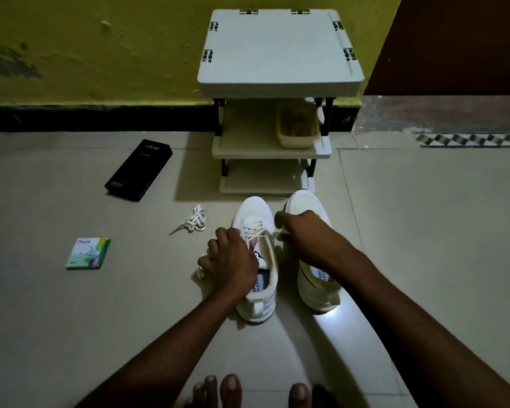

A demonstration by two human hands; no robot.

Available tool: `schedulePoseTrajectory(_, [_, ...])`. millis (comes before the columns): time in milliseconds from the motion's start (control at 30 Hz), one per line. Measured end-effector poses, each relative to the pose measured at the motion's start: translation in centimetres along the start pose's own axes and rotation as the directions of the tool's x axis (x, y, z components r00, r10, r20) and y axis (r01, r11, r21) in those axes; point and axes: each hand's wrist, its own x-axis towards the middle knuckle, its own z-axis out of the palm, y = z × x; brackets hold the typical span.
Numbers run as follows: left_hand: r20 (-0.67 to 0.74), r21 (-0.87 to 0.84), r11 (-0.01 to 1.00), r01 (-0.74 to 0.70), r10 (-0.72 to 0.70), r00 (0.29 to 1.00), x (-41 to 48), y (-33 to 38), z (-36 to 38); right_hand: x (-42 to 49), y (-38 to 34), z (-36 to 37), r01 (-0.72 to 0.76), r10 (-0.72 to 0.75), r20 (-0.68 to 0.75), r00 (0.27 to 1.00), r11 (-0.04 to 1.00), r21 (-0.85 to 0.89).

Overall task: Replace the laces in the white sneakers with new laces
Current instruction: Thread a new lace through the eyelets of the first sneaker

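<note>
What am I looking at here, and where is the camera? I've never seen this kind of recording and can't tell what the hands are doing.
There is no machine here. A person works with bare hands, and the single picture comes from a wide-angle camera worn on their head, looking forward and down. That is why their toes show at the bottom edge.

On the tiled floor stand the white left sneaker and right sneaker, toes pointing away. The left hand grips one end of the lace threaded through the left sneaker. The right hand pinches what seems to be its other end, between the shoes.

A loose bundle of laces lies left of the sneakers, with a black box and a small green box further left. Behind stands a white shelf rack with a basket on its middle shelf.
</note>
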Motion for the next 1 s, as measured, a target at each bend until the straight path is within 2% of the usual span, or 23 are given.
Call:
schedulePoseTrajectory(67, [0.007,0.011,1.000,-0.005,0.005,1.000,0.0,0.0,0.0,0.3,-0.3,-0.2,0.030,-0.029,0.016,0.999,0.997,-0.077])
schedulePoseTrajectory(167, [0.015,0.000,1.000,-0.013,0.013,1.000,0.0,0.0,0.0,0.7,-1.0,-0.6,0.059,-0.061,-0.027,0.998,0.995,-0.076])
schedulePoseTrajectory(267, [0.013,-0.003,1.000,-0.012,0.012,1.000,-0.1,0.2,-0.1,0.4,-1.4,-1.6,0.039,-0.053,-0.120,0.991,0.992,-0.116])
schedulePoseTrajectory(367, [0.027,-0.014,1.000,-0.016,0.016,0.999,0.0,0.0,-0.1,-0.2,-1.1,-3.1,0.077,-0.046,-0.291,0.956,0.992,0.096])
schedulePoseTrajectory(433, [0.027,-0.077,0.997,-0.027,0.029,0.999,0.0,-0.3,-0.3,-0.5,-0.9,-4.2,0.113,-0.018,-0.330,0.944,0.956,0.271])
schedulePoseTrajectory(533, [-0.038,-0.340,0.932,-0.128,0.123,0.992,-0.2,-0.4,-1.8,-1.0,-1.5,-4.8,0.132,0.010,-0.329,0.944,0.904,0.406])
schedulePoseTrajectory(600, [-0.040,-0.551,0.794,-0.256,0.281,0.959,-0.3,0.2,-3.2,-0.9,-1.8,-5.0,0.170,0.033,-0.353,0.935,0.832,0.528])
schedulePoseTrajectory(700, [0.042,-0.797,0.555,-0.238,0.445,0.894,0.2,1.7,-5.0,-0.4,-1.9,-4.9,0.220,0.082,-0.421,0.903,0.753,0.620])
schedulePoseTrajectory(767, [-0.015,-0.836,0.492,-0.244,0.423,0.906,0.5,2.6,-5.8,-0.3,-1.5,-4.7,0.230,0.150,-0.474,0.868,0.724,0.650])
schedulePoseTrajectory(833, [-0.061,-0.872,0.443,-0.210,0.326,0.943,0.8,2.9,-6.1,-0.5,-1.0,-4.7,0.230,0.250,-0.498,0.830,0.661,0.714])
schedulePoseTrajectory(933, [-0.021,-0.933,0.344,-0.105,0.239,0.971,1.3,2.5,-6.0,-0.9,-0.4,-4.5,0.211,0.422,-0.410,0.809,0.441,0.872])
schedulePoseTrajectory(1000, [-0.043,-0.914,0.379,-0.141,0.255,0.966,1.5,2.1,-5.8,-1.0,-0.2,-4.4,0.167,0.484,-0.288,0.826,0.277,0.946])
